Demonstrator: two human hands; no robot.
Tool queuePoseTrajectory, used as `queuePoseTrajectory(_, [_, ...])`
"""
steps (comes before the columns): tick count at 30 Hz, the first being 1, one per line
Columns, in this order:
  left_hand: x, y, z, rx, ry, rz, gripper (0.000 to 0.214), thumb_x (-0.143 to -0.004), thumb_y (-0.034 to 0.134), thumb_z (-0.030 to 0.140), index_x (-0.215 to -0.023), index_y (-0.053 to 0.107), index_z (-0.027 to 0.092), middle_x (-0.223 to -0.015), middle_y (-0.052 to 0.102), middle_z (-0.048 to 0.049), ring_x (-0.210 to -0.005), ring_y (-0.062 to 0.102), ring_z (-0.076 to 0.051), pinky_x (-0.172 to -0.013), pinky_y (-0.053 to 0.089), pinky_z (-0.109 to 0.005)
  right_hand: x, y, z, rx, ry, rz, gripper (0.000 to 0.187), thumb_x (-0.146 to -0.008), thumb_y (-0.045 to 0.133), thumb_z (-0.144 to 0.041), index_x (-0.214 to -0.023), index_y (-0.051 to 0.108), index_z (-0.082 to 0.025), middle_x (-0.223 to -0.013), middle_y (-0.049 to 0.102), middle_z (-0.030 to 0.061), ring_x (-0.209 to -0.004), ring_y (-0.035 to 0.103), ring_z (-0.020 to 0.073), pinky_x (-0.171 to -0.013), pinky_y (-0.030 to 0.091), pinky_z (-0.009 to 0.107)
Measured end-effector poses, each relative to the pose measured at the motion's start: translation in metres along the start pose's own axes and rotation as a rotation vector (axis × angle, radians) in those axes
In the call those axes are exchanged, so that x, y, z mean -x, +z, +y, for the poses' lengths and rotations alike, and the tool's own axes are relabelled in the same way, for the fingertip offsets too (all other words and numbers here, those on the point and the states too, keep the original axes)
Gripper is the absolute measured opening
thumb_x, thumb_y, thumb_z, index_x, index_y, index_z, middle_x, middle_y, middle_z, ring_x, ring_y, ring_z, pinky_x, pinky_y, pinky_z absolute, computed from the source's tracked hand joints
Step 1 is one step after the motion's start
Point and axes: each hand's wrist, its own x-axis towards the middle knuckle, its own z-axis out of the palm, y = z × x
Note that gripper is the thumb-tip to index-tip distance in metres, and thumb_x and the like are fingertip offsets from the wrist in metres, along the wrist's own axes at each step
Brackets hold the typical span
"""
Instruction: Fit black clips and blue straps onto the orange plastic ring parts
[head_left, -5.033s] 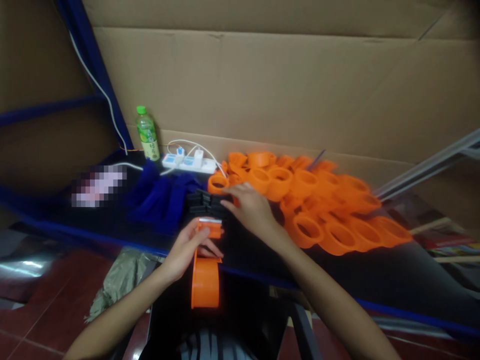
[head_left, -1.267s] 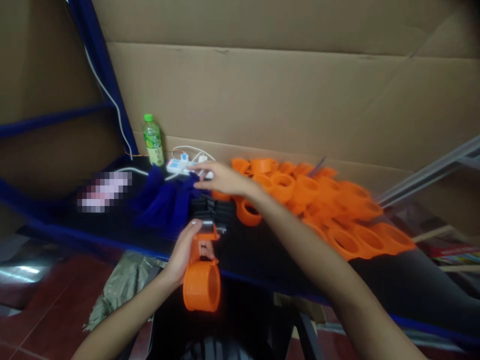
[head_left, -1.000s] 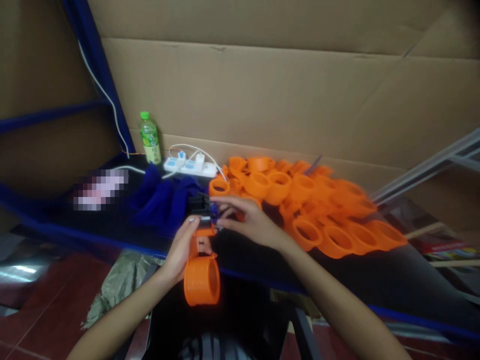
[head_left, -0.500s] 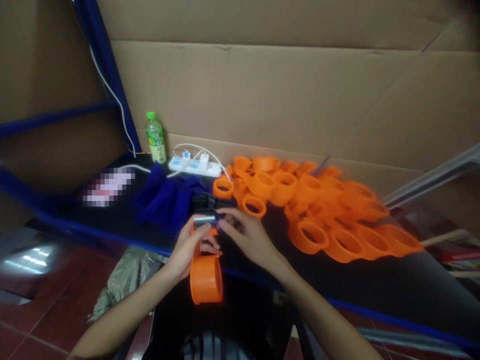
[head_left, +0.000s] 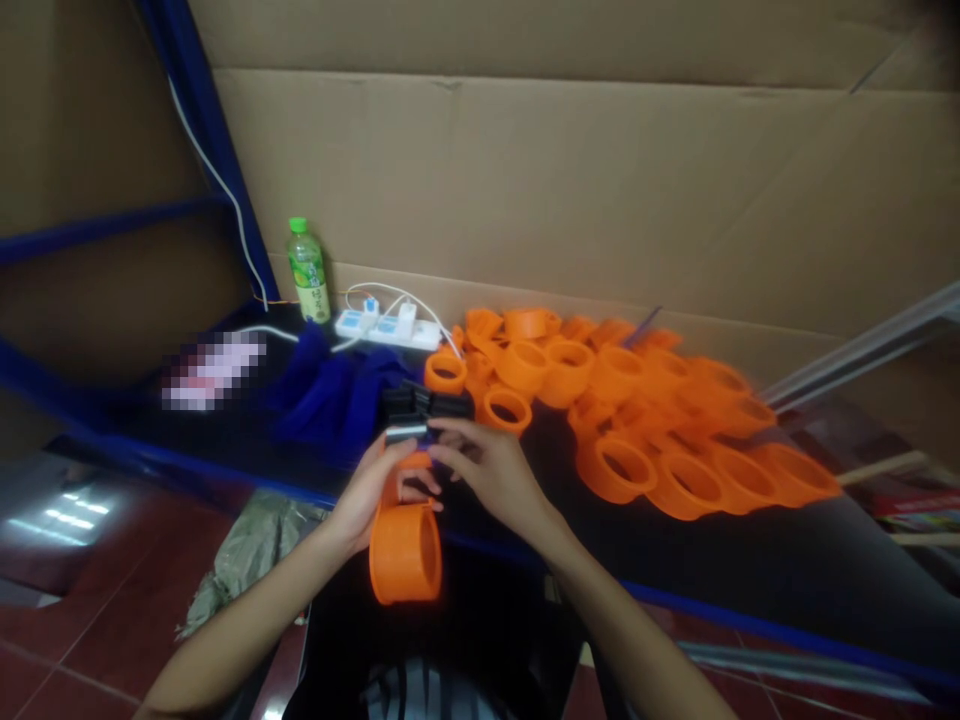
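Note:
My left hand (head_left: 365,492) is closed around an orange plastic ring-shaped part (head_left: 405,555), its wide ring hanging below the fingers. At the upper end of this part, under my left thumb, sits a small black rectangular piece (head_left: 405,434) with a shiny pale edge. My right hand (head_left: 495,468) pinches at the right end of that black piece; a bit of dark blue shows by the fingertips, too blurred to name. Just beyond both hands lie several similar black pieces (head_left: 401,401) on the black-topped table.
Many orange ring parts (head_left: 615,466) cover the table's middle and right. Blue fabric-like strips (head_left: 322,395) lie left of the black pieces. Behind them are a white power strip (head_left: 386,328) with cables and a green-capped bottle (head_left: 309,272). A cardboard wall (head_left: 525,180) closes the back.
The orange ring has swung slightly left and turned, showing more of its opening on the right. Both hands have shifted a little, still together at the black piece.

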Motion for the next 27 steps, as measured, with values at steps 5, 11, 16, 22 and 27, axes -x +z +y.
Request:
queuePoseTrajectory(5, [0.0,-0.002,0.002,0.025,-0.054,-0.005,0.035,-0.083,0.072,0.034,-0.109,0.054,0.018,-0.076,0.071,-0.0049,-0.062,0.071,-0.02,-0.062,0.065,-0.037,0.003,0.004,0.007,0.119,-0.076,0.055,0.032,-0.09,0.068,-0.039,-0.116,0.072,-0.02,-0.089,0.074,0.0041,-0.074,0.07,0.0145,-0.065,0.059,0.026])
queuePoseTrajectory(11, [-0.002,-0.007,0.003,0.021,-0.085,-0.021,0.032,-0.085,0.07,0.034,-0.106,0.052,0.019,-0.072,0.07,-0.0038,-0.061,0.07,-0.02,-0.061,0.064,-0.038,0.005,0.003,0.016,0.193,-0.172,0.057,0.036,-0.089,0.071,-0.034,-0.124,0.069,-0.022,-0.094,0.074,0.0039,-0.079,0.07,0.0139,-0.069,0.059,0.025])
queuePoseTrajectory(16, [0.005,-0.005,0.003,0.003,-0.056,-0.056,0.033,-0.083,0.068,0.028,-0.109,0.052,0.019,-0.073,0.071,-0.0045,-0.061,0.071,-0.021,-0.06,0.064,-0.039,0.008,-0.008,0.014,0.191,-0.206,-0.024,0.041,-0.088,0.073,-0.033,-0.127,0.067,-0.024,-0.098,0.075,0.0037,-0.081,0.071,0.0135,-0.068,0.058,0.023])
queuePoseTrajectory(22, [0.012,-0.002,0.001,-0.111,0.012,-0.074,0.029,-0.079,0.07,0.019,-0.104,0.055,0.017,-0.067,0.072,-0.0036,-0.055,0.07,-0.019,-0.06,0.062,-0.036,0.015,-0.017,0.004,0.251,-0.252,-0.053,0.044,-0.089,0.073,-0.036,-0.131,0.065,-0.023,-0.098,0.073,0.0049,-0.08,0.07,0.0144,-0.07,0.059,0.024])
queuePoseTrajectory(27, [0.012,-0.002,-0.002,-0.199,0.063,-0.108,0.036,-0.082,0.072,0.028,-0.111,0.054,0.017,-0.068,0.072,-0.004,-0.057,0.071,-0.02,-0.057,0.06,-0.031,0.018,-0.025,-0.005,0.288,-0.305,-0.103,0.043,-0.092,0.069,-0.035,-0.133,0.063,-0.022,-0.102,0.072,0.007,-0.082,0.07,0.0149,-0.075,0.06,0.027])
